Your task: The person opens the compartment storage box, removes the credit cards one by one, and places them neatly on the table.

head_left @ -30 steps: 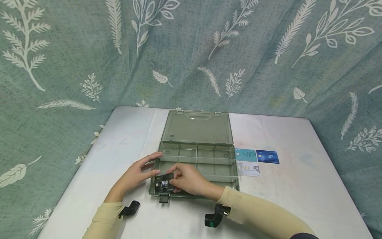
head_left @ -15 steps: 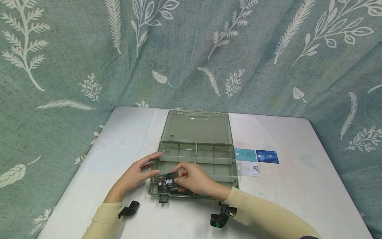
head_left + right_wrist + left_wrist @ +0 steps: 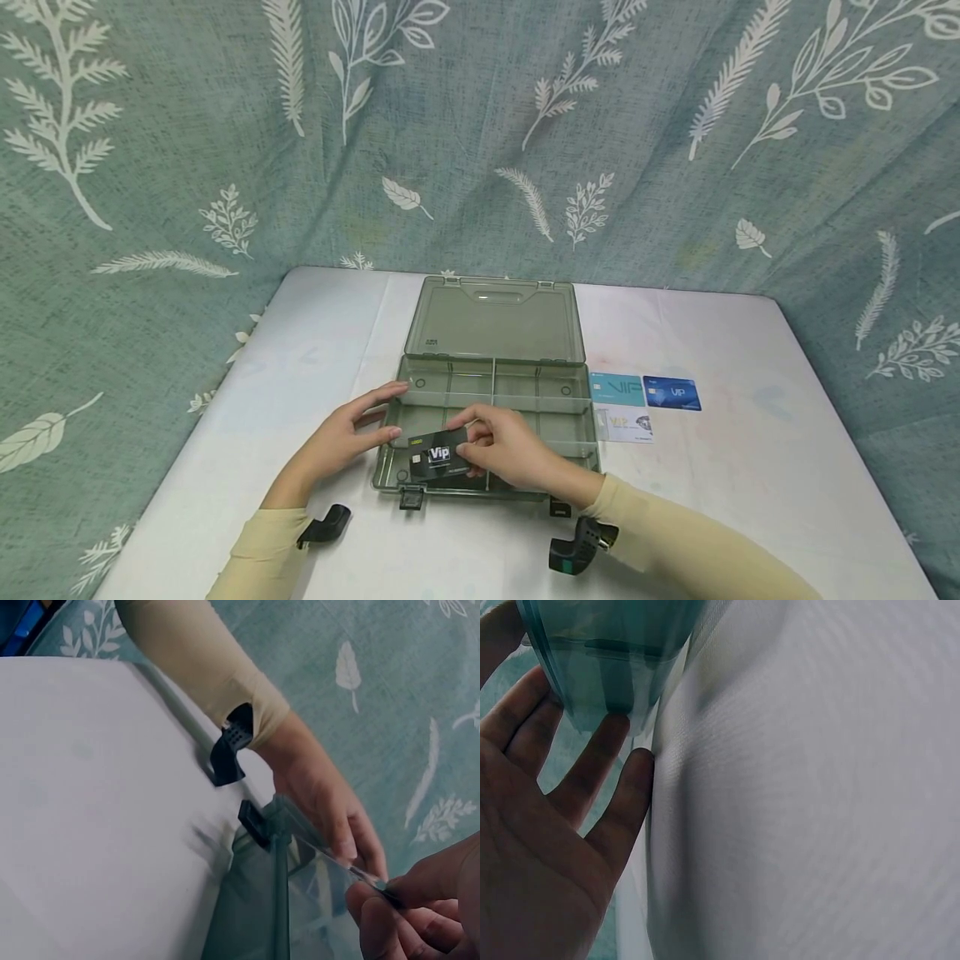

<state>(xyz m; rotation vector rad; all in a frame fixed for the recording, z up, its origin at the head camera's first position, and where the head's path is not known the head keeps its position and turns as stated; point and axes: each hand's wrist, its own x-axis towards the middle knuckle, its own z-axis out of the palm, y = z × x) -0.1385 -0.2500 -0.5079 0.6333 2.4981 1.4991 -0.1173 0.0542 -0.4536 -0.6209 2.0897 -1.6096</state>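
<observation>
A black VIP card [image 3: 437, 455] is pinched by its right end between the thumb and fingers of my right hand [image 3: 506, 446]. It lies tilted over the front left compartment of a clear green divided plastic box [image 3: 545, 425], whose lid is folded back. In the right wrist view the card [image 3: 390, 896] shows edge-on at the fingertips. My left hand [image 3: 341, 437] rests against the box's left side with spread, fairly straight fingers. The left wrist view has the left hand's fingers [image 3: 604, 765] touching the box wall [image 3: 604, 675].
To the right of the box lie a teal VIP card [image 3: 617, 389], a blue VIP card [image 3: 672, 393] and a white VIP card [image 3: 626, 424]. Two dark latches [image 3: 411, 498] stick out from the box's front edge. A leaf-patterned cloth [image 3: 465, 150] hangs behind the white table [image 3: 750, 500].
My right hand has drawn the black card to the right and slightly upward from the box's front left corner. The left hand has stayed in place.
</observation>
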